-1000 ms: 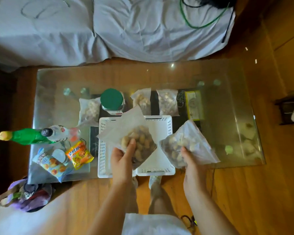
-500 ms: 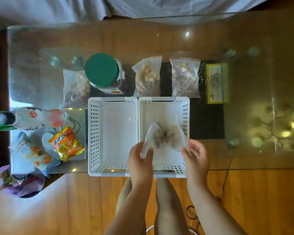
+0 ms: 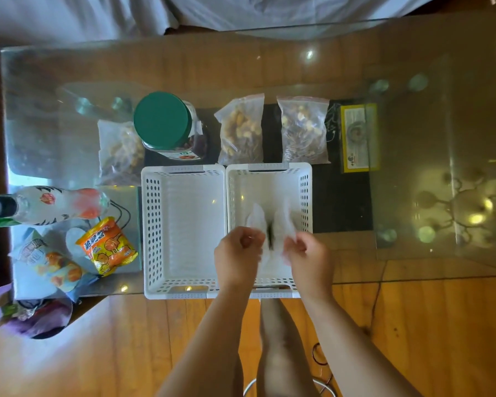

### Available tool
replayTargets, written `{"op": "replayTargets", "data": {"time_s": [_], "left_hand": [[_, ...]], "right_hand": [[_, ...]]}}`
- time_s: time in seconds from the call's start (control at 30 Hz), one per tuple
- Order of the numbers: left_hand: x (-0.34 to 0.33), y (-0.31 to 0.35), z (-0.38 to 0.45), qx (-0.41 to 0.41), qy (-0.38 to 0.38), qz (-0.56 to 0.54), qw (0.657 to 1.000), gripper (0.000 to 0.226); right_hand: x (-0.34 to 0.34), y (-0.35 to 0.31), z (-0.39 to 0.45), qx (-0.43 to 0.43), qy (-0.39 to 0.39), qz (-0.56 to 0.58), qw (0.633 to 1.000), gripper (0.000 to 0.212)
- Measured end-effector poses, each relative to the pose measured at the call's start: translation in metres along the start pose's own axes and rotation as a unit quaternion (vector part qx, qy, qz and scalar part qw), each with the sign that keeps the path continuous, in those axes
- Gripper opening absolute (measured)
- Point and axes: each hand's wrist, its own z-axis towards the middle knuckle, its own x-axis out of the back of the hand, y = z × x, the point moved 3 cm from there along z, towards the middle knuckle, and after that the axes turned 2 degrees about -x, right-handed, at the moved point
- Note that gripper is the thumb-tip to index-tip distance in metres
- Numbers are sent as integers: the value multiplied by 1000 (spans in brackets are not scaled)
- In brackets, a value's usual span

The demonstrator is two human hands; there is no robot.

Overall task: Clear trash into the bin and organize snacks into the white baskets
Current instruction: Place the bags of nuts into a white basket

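**Two snack bags held inside the right basket**

Wooden floor shows through a glass worktop [image 3: 269,67], with grey bedding along the 12 o'clock edge. Two white baskets sit side by side at the near edge: the left basket [image 3: 184,224] and, touching it at 3 o'clock, the right basket [image 3: 304,190]. Both hands are over the right basket. The left hand [image 3: 238,259] has its fingers curled, pinching the top of one clear snack bag [image 3: 255,217]; the right hand [image 3: 309,259] pinches a second bag [image 3: 287,222] just beside it. Both bags are blurred, and whether they rest on the basket floor cannot be told.

At 12 o'clock from the baskets stand a green-lidded jar [image 3: 166,124] and two bags of nuts [image 3: 242,130] [image 3: 304,130]; another bag of nuts [image 3: 121,150] lies at 9 o'clock from the jar. At 9 o'clock from the left basket lie an orange snack packet [image 3: 108,247], a blue packet [image 3: 52,262] and a bottle on its side [image 3: 58,204]. A yellow box [image 3: 358,138] sits at 2 o'clock.
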Motion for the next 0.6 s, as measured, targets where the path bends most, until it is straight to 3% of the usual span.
{"op": "replayTargets", "data": {"time_s": [0.07,0.17,0.23,0.33,0.37,0.5,0.6], "left_hand": [[9,-4,-1,-4,13,-30,999,19],[12,-10,-6,27,-20,-74,997,2],[14,-19,-5,47,-23,-41,998,18],[15,-23,-1,41,7,-2,999,8],[13,-23,0,30,14,21,999,16],[1,-17,2,14,-24,70,997,25],[15,-14,12,8,49,59,997,19]], "right_hand": [[13,-3,-9,34,37,10,999,13],[18,0,-12,20,-6,-34,999,11],[17,7,-6,-16,-36,-92,995,19],[19,7,5,-8,15,-130,991,17],[17,4,7,4,25,-128,991,12],[0,-1,8,12,-61,-89,994,24],[17,6,15,1,7,-84,996,20]]}}
